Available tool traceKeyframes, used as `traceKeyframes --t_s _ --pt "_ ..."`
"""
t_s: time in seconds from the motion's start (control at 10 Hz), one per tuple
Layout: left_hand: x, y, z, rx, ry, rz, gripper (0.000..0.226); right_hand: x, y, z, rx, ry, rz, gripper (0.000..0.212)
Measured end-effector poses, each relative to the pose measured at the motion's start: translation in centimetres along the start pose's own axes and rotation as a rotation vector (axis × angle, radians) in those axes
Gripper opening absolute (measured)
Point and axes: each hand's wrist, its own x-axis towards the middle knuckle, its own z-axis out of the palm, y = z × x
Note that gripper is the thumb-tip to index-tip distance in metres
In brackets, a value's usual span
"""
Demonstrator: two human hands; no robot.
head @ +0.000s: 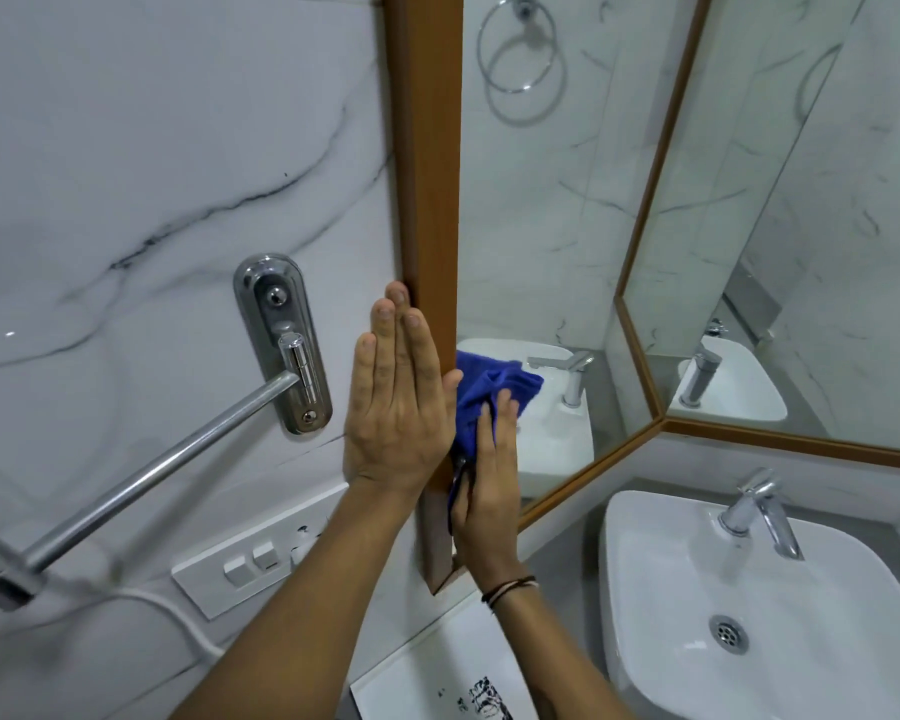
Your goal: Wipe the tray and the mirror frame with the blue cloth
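Observation:
The mirror's wooden frame [427,148] runs upright through the middle of the view. My left hand [396,407] lies flat against the frame's left side, fingers straight and pointing up, holding nothing. My right hand [489,480] presses the blue cloth [494,387] against the frame's right edge where it meets the mirror glass [541,226], with the cloth bunched above my fingers. A white flat tray [427,672] with a black print lies on the counter below my forearms, partly hidden by them.
A white basin [645,615] with a chrome tap [759,511] sits at the lower right. On the marble wall at the left are a chrome towel bar [167,459] with its mount and a white switch plate [250,558]. A white cable hangs below the bar.

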Motion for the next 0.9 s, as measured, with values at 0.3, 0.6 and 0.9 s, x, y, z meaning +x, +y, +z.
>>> traceKeyframes --t_s 0.3,0.6,0.9 --pt "-7.2 2.7 -4.4 -0.249 -0.255 -0.122 0.078 -9.6 2.9 -5.4 -0.398 -0.372 -0.011 0.07" --pt "-30.6 5.0 -9.0 -0.283 -0.913 -0.153 0.073 -25.7 11.1 -2.0 -0.602 -1.023 0.39 0.077" --pt "-39.4 3.8 -8.9 -0.171 -1.363 -0.026 0.082 -31.2 12.8 0.0 -0.599 -1.141 0.527 0.082"
